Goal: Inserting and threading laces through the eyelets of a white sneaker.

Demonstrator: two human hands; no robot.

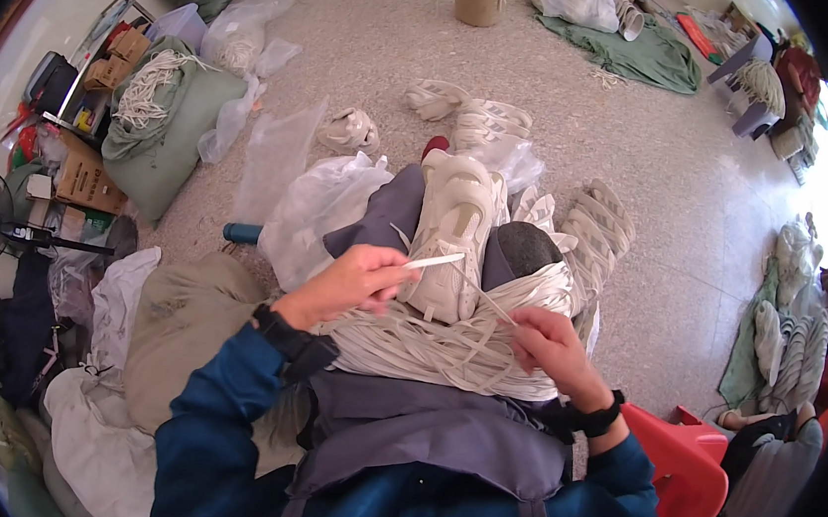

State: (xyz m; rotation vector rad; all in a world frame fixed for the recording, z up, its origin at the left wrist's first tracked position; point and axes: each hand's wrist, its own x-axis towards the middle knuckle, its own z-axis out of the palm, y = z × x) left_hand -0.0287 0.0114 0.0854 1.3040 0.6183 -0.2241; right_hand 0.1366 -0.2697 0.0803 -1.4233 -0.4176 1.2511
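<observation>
Left hand (352, 282) pinches flat white lace (434, 260) near tip; right hand (550, 343) pinches same lace lower. Lace looks light, limp, slippery; grip by stiff tip. White shoe (455, 228) on lap, light, soft-sided.

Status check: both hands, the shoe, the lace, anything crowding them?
Left hand pinching flat lace. Right hand gripping its other end. White shoe on lap, sole away. Lace bundle heaped between the hands.

The shoe's (454, 233) heel sinks behind the lace bundle (445, 346) between the hands; its far toe stays hidden.
</observation>
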